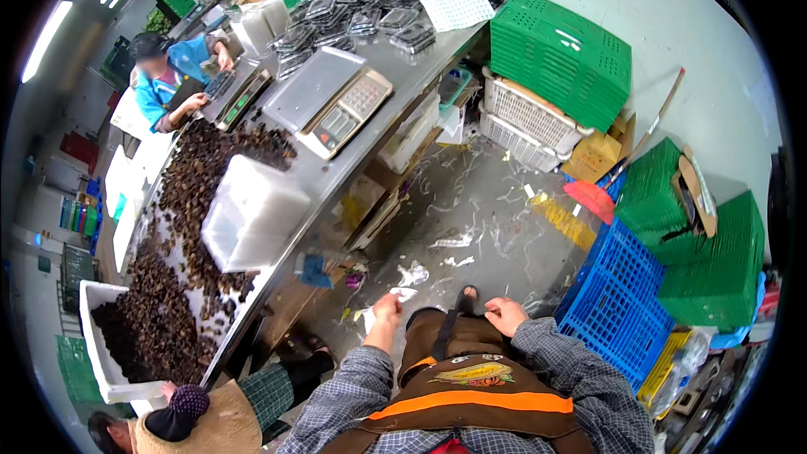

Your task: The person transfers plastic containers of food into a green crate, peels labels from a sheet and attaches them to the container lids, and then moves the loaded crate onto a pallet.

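Note:
My left hand [386, 311] hangs in front of the brown apron [454, 387], its fingers curled into a loose fist; I see nothing held in it. White scraps [412, 274] lie on the floor behind that hand. On the other side, my right hand [506, 317] is close to the apron's right edge. Its fingers are bent inward and look empty. Neither hand touches the metal worktable [370, 170] to the left, which bears a digital scale [346, 109], a stack of clear plastic sheets or lids [252, 214] and a heap of small dark-brown pieces [189, 202].
Black clear-lidded boxes [361, 8] pile up at the table's far end. One person [172, 76] works at another scale; another [202, 420] stands by a white foam box [101, 353]. Green crates [559, 55], a blue crate [618, 303] and a red dustpan-like object [590, 200] stand at right.

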A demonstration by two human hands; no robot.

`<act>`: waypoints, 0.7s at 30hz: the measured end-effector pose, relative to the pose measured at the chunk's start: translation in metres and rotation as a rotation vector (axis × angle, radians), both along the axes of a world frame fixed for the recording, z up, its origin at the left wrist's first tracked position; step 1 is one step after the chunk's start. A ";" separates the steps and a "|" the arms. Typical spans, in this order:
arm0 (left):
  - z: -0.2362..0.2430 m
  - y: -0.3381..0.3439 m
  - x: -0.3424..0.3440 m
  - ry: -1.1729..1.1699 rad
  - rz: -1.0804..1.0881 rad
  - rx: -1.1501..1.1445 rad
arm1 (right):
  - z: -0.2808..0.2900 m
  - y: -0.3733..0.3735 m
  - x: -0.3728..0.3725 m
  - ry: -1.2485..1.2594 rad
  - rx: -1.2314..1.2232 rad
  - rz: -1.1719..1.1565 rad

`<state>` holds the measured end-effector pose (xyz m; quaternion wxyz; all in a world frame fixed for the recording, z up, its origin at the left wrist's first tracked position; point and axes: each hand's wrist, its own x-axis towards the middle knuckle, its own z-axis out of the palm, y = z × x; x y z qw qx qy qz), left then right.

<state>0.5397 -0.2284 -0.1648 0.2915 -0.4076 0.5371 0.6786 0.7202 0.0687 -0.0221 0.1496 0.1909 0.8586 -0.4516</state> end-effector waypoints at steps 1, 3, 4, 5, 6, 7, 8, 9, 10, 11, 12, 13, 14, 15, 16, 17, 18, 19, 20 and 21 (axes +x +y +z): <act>-0.034 -0.036 -0.035 0.030 0.128 0.045 | 0.000 0.012 -0.024 0.034 -0.115 -0.034; -0.061 -0.054 -0.122 0.027 0.295 0.150 | -0.003 0.053 -0.064 0.025 -0.162 0.012; -0.077 -0.063 -0.157 0.128 0.447 0.219 | -0.008 0.075 -0.082 -0.022 -0.114 0.078; -0.081 -0.057 -0.195 0.231 0.602 0.272 | -0.012 0.092 -0.104 -0.068 -0.082 0.144; -0.079 0.002 -0.212 0.474 0.269 0.065 | -0.009 0.119 -0.105 -0.189 -0.058 0.154; -0.084 -0.011 -0.245 0.245 0.612 0.085 | -0.002 0.130 -0.132 -0.252 -0.088 0.254; -0.086 -0.024 -0.269 0.237 0.683 0.140 | -0.012 0.142 -0.156 -0.257 -0.146 0.369; -0.090 -0.012 -0.294 0.223 0.663 0.095 | -0.022 0.156 -0.169 -0.277 -0.193 0.445; -0.092 -0.002 -0.313 0.216 0.652 0.047 | -0.042 0.174 -0.185 -0.396 -0.271 0.437; -0.093 0.012 -0.328 0.195 0.674 0.084 | -0.041 0.192 -0.213 -0.506 -0.399 0.340; -0.095 0.027 -0.341 0.103 0.592 -0.196 | -0.030 0.209 -0.244 -0.612 -0.523 0.242; -0.099 0.049 -0.339 0.034 0.441 -0.190 | -0.010 0.228 -0.260 -0.738 -0.650 0.117; -0.099 0.064 -0.340 -0.114 0.280 -0.263 | 0.026 0.238 -0.289 -0.713 -0.736 0.061; -0.112 0.047 -0.338 -0.119 0.260 -0.167 | 0.042 0.246 -0.327 -0.582 -0.693 0.187; -0.125 0.043 -0.337 -0.126 0.217 -0.063 | 0.050 0.254 -0.357 -0.448 -0.645 0.287; -0.102 0.105 -0.348 -0.227 0.069 -0.033 | 0.052 0.271 -0.365 -0.343 -0.585 0.286; -0.046 0.177 -0.360 -0.327 -0.099 -0.006 | 0.070 0.289 -0.367 -0.346 -0.752 0.009; -0.034 0.198 -0.373 -0.269 -0.185 -0.030 | 0.084 0.304 -0.392 -0.307 -0.923 -0.156; 0.032 0.281 -0.390 -0.138 -0.400 -0.065 | 0.108 0.329 -0.390 -0.289 -0.905 -0.397; 0.044 0.309 -0.409 -0.020 -0.702 -0.085 | 0.101 0.358 -0.404 -0.221 -0.871 -0.437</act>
